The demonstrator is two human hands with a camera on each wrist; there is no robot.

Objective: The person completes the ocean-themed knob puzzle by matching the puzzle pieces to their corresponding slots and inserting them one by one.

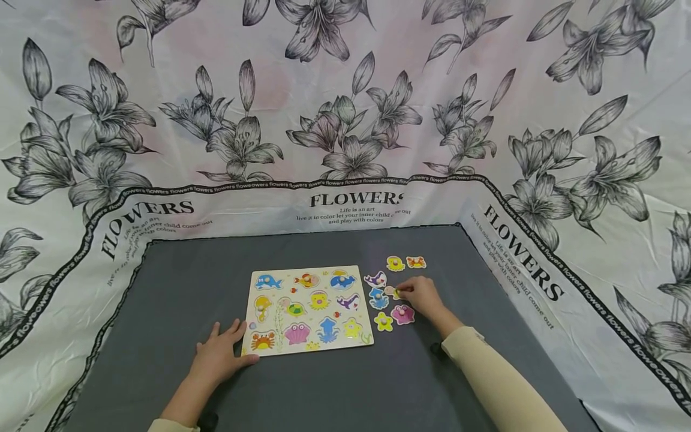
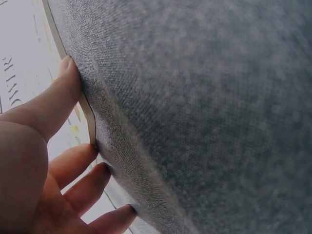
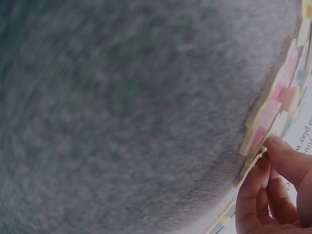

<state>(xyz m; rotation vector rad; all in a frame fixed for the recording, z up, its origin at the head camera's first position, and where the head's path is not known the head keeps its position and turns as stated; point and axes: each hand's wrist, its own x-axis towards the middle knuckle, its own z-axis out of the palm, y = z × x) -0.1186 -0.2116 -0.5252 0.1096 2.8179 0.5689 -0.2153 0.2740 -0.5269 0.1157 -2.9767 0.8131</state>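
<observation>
A cream puzzle board (image 1: 309, 277) printed with colourful sea animals lies flat on the dark grey table. At its lower left corner is my left hand (image 1: 216, 355), fingers spread, with the thumb at the near edge and fingertips at the left edge. The left wrist view shows the thumb and a finger touching the board's rim. To the right of the board, my right hand (image 1: 423, 296) pinches a small pinkish and yellow-green puzzle piece (image 1: 391, 291), partly hidden by the fingers. In the right wrist view, the thumb and forefinger meet at its edge.
Around the right hand lie loose pieces: a purple whale (image 1: 375, 279), blue octopus (image 1: 378, 299), yellow star (image 1: 384, 321), pink crab (image 1: 402, 314), yellow fish (image 1: 396, 263) and orange crab (image 1: 416, 262). A flower-printed cloth (image 1: 351, 207) rises behind the table.
</observation>
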